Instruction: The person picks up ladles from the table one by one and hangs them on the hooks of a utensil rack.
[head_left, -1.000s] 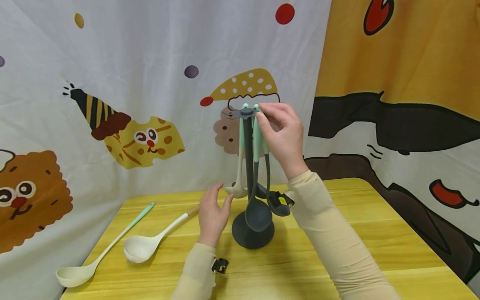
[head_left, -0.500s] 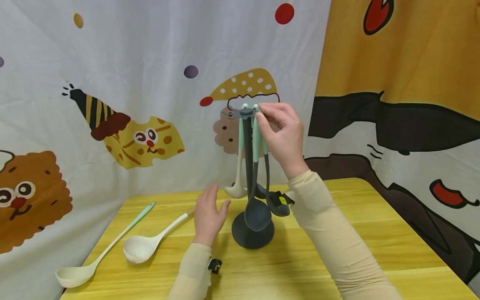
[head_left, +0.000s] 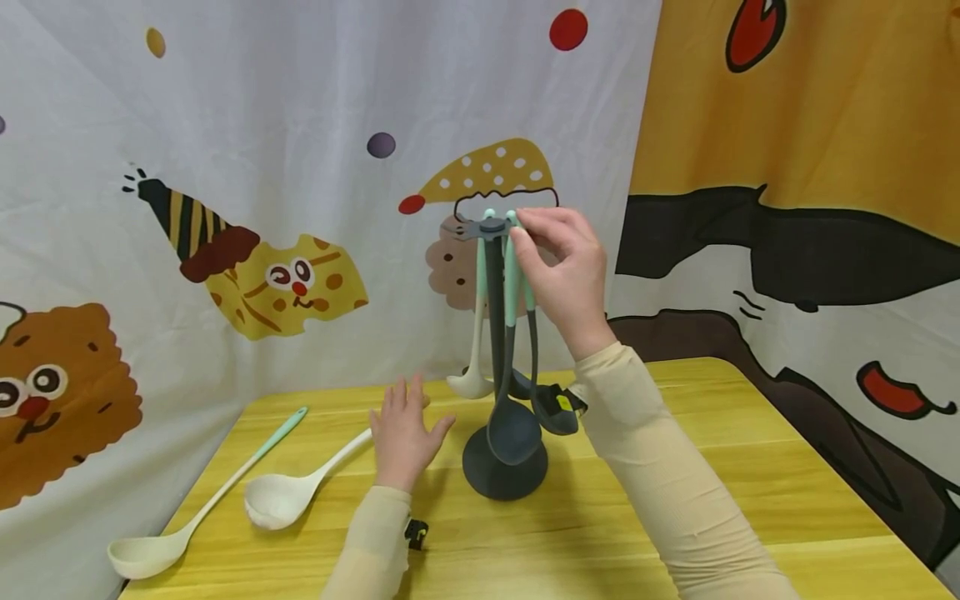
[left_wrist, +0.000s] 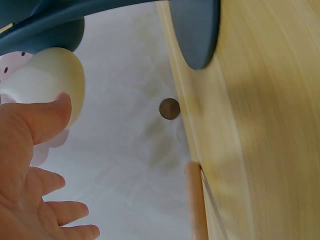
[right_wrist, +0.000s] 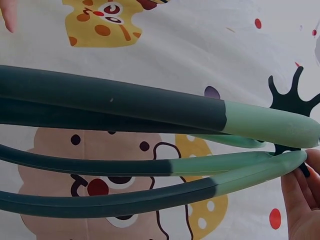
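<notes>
A dark utensil rack [head_left: 504, 479] stands upright, with several mint-handled utensils hung from its top. Among them are a dark ladle [head_left: 515, 432] in front, another dark ladle [head_left: 555, 415] at the right and a cream ladle [head_left: 471, 384] at the left. At the rack's top my right hand [head_left: 564, 271] pinches the mint end of a dark ladle's handle [right_wrist: 260, 172] by a hook. My left hand [head_left: 407, 440], fingers spread, is left of the rack, over the wooden handle [left_wrist: 196, 205] of a white ladle [head_left: 277, 500]; contact is unclear.
Another cream ladle [head_left: 150, 556] with a mint handle lies at the table's left edge. The wood-grain table [head_left: 675, 500] ends at a printed curtain [head_left: 315, 125] behind.
My left hand has drawn left, away from the rack, and its fingers have spread over the white ladle's handle. My right hand has stayed at the rack's top.
</notes>
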